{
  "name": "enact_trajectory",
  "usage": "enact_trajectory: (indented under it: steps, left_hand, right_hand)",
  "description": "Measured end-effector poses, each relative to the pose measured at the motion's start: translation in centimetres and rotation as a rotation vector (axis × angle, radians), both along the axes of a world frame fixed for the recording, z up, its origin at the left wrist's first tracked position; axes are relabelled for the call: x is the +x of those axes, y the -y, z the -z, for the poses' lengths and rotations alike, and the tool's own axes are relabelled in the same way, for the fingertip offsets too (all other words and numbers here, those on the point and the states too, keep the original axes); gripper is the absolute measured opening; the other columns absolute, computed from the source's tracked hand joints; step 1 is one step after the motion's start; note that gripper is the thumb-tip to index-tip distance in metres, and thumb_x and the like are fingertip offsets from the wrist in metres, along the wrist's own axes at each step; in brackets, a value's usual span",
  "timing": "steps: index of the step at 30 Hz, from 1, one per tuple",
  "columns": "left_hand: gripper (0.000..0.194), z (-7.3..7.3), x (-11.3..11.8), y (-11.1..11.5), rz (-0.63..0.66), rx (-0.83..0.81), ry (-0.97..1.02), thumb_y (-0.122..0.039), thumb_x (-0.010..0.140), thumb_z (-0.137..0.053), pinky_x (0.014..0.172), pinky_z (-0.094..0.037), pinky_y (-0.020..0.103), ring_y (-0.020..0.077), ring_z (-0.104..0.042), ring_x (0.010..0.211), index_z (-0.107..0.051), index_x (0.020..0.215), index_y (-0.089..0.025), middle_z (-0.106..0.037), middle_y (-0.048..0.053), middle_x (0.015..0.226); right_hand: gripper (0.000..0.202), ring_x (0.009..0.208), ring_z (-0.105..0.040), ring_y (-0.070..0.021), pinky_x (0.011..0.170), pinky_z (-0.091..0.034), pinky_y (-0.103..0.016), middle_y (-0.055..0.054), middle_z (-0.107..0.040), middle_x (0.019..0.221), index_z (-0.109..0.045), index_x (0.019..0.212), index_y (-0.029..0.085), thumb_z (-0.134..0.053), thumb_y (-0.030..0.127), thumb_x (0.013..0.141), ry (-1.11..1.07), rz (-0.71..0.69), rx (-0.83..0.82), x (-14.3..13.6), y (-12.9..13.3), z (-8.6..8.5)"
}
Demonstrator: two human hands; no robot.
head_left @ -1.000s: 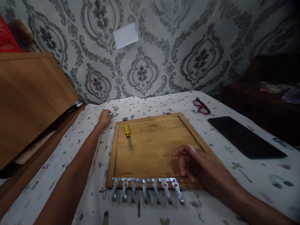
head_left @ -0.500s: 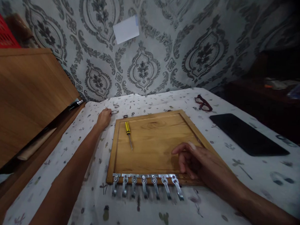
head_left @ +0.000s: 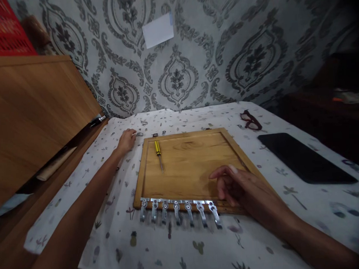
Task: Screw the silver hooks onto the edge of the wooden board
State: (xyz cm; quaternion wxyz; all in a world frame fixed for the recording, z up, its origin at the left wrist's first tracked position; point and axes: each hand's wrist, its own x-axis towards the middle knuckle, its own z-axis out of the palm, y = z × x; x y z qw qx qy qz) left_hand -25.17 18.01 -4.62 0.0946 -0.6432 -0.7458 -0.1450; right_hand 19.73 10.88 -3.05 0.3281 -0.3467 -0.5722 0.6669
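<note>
Wooden board (head_left: 192,165) under right hand (head_left: 243,187), fingers loosely curled; left hand (head_left: 126,140) past its far-left corner, fingers' state unclear.

My left hand (head_left: 126,140) reaches to small metal bits (head_left: 140,134) beyond the wooden board (head_left: 192,165). My right hand (head_left: 243,187) rests on the board near the row of hooks (head_left: 179,211). A yellow screwdriver (head_left: 158,153) lies on it.

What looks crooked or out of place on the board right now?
The row of metal hooks along the near edge of the wooden board is uneven: the left ones hang straight, the right ones splay rightward. A screwdriver lies loose on the board. Nothing looks spilled or broken.
</note>
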Motion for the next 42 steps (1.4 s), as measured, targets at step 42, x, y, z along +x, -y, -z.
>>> enact_trajectory:
  steps: [42]
  left_hand:
    - [0.035, 0.3, 2.0, 4.0, -0.073, 0.115, 0.272, -0.038, 0.095, -0.061, 0.093, -0.057, 0.043, 0.0210, -0.064, 0.107, -0.061, 0.123, -0.016, -0.063, 0.010, 0.123]
  right_hand:
    - [0.052, 0.048, -0.049, -0.0109, 0.046, -0.039, -0.026, -0.002, -0.064, 0.061, -0.068, 0.089, 0.020, -0.061, 0.071, 0.083, 0.071, -0.057, 0.088, 0.1, 0.4, -0.1]
